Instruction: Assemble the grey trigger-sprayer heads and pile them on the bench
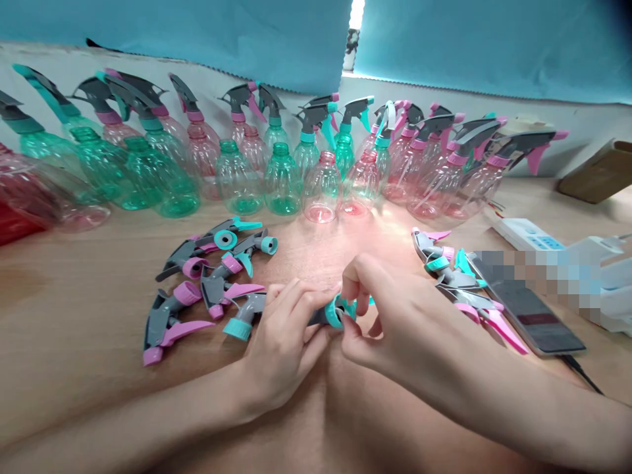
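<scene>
My left hand (289, 332) is wrapped around a grey trigger spray head (318, 317), just above the wood table. The spray head's teal collar (336, 311) faces right. At that collar my right hand (378, 309) is closed in a pinch, thumb and fingertips touching the rim; anything between them is too small or hidden to name. Beside my left hand lies another spray head with a teal collar (238, 328). Several more grey spray heads with pink or teal parts, such as a pink-collared one (170, 319), lie loosely to the left.
Clear green and pink bottles stand in rows at the back, some open-necked like a green bottle (282, 181), others with spray heads fitted. Right of my hands lie several spray heads (454, 276), a phone (528, 306) with a cable and a white power strip (528, 234).
</scene>
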Action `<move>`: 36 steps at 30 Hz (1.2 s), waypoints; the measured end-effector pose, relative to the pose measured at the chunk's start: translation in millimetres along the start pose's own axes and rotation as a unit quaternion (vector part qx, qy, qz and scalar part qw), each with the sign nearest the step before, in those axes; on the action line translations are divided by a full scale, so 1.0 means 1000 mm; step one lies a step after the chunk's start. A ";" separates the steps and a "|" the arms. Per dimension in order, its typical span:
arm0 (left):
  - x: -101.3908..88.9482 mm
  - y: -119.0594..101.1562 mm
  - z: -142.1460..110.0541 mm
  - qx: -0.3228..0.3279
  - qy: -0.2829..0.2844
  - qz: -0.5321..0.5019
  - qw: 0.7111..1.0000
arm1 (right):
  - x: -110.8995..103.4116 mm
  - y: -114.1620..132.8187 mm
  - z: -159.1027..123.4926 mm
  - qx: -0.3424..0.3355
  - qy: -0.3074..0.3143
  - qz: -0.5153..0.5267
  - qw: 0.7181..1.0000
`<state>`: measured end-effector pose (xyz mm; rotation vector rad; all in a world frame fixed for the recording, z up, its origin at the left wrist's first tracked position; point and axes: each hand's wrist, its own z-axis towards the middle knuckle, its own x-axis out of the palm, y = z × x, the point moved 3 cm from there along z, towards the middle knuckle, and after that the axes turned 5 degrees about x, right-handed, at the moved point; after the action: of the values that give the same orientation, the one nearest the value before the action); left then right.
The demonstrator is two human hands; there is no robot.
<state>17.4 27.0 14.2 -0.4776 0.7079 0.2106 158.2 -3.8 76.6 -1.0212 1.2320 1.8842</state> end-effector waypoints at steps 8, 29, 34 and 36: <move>0.001 0.001 0.003 -0.009 0.000 -0.006 1.000 | 0.001 0.010 -0.013 -0.062 -0.043 -0.067 0.995; 0.000 0.006 -0.001 -0.066 0.003 -0.088 0.994 | -0.038 -0.029 0.016 0.120 0.182 0.311 0.925; 0.001 0.006 -0.002 -0.069 0.006 -0.090 0.994 | -0.020 -0.037 0.020 0.117 0.224 0.313 0.916; 0.002 0.007 -0.003 -0.091 0.009 -0.103 0.990 | -0.016 -0.038 0.021 0.097 0.207 0.287 0.930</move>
<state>14.8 32.3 8.4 -0.7241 0.6554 0.0773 192.4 27.2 80.3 -1.0564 2.1083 1.9539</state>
